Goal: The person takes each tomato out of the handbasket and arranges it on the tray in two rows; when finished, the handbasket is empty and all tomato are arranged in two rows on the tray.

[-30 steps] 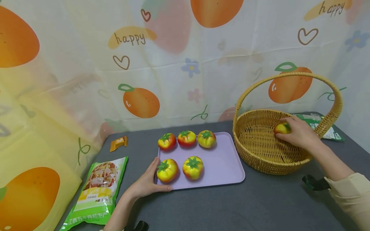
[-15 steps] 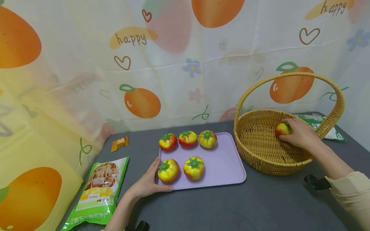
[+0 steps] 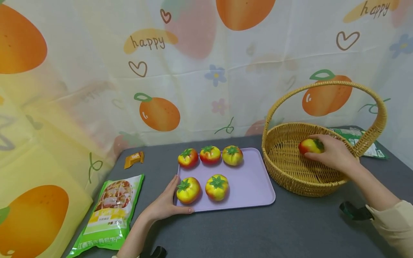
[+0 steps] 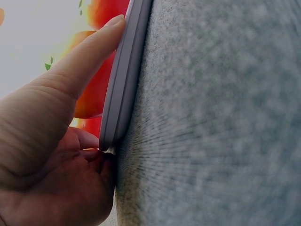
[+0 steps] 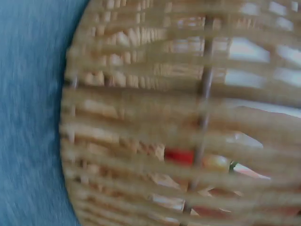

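Note:
In the head view, my left hand (image 3: 167, 202) grips the lilac tray (image 3: 250, 182) at its near left corner, thumb along the front rim and fingers at the left side. The left wrist view shows the thumb (image 4: 89, 56) against the tray rim (image 4: 123, 70). Several red-and-yellow tomatoes (image 3: 217, 187) with green star-shaped tops sit on the tray in two rows. My right hand (image 3: 335, 152) holds another tomato (image 3: 309, 146) between thumb and fingers, inside the wicker basket (image 3: 290, 166). In the right wrist view, the weave (image 5: 141, 108) largely hides that tomato (image 5: 178, 156).
The basket's tall handle (image 3: 322, 83) arches over its opening. A green-and-white food bag (image 3: 109, 211) and a small orange-brown wrapped snack (image 3: 133, 159) lie at the left. Another green packet (image 3: 371, 145) lies behind the basket. A fruit-printed cloth (image 3: 193, 89) hangs behind the table.
My right hand has shifted a little left within the basket, carrying the tomato with it. My left hand stays at the tray corner, and the tray's tomatoes have not moved.

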A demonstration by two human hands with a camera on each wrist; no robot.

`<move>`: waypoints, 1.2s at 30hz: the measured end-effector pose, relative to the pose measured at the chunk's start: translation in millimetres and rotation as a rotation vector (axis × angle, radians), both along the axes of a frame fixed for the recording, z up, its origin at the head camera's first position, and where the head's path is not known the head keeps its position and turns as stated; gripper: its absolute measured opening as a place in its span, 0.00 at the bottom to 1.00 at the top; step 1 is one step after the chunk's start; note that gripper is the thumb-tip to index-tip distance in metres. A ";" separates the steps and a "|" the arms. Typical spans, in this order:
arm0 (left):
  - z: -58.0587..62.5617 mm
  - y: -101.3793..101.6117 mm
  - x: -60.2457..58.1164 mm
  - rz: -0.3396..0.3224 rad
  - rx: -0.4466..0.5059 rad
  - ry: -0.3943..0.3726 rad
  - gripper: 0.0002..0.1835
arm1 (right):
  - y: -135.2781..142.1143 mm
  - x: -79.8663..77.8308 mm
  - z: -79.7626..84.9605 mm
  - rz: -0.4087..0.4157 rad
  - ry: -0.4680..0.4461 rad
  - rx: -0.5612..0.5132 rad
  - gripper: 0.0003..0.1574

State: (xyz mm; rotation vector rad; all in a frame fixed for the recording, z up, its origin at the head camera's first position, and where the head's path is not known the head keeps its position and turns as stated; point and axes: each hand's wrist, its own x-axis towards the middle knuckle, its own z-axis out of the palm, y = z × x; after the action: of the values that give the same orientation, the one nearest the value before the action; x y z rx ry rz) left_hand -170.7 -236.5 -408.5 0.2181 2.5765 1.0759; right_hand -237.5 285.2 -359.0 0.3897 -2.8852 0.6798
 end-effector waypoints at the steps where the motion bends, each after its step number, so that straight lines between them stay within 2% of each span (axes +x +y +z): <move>1: 0.2 -0.1 0.1 0.000 -0.001 0.000 0.67 | -3.3 2.2 0.4 0.000 -0.001 -0.013 0.41; 12: 1.5 0.7 0.7 0.004 -0.006 0.006 0.68 | -32.7 17.3 6.3 0.048 0.040 -0.081 0.40; 25: 0.5 0.6 0.1 0.004 0.011 0.003 0.68 | -62.1 38.4 22.5 0.098 0.072 -0.141 0.38; 36: -0.2 0.4 0.4 0.003 0.011 0.006 0.68 | -87.0 48.5 33.2 0.147 0.114 -0.177 0.37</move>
State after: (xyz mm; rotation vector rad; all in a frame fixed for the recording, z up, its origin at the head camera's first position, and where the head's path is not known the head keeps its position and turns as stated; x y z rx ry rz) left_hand -170.3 -236.1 -408.7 0.2198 2.5772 1.0930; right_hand -189.0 198.3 -325.8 0.5999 -2.6827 0.8978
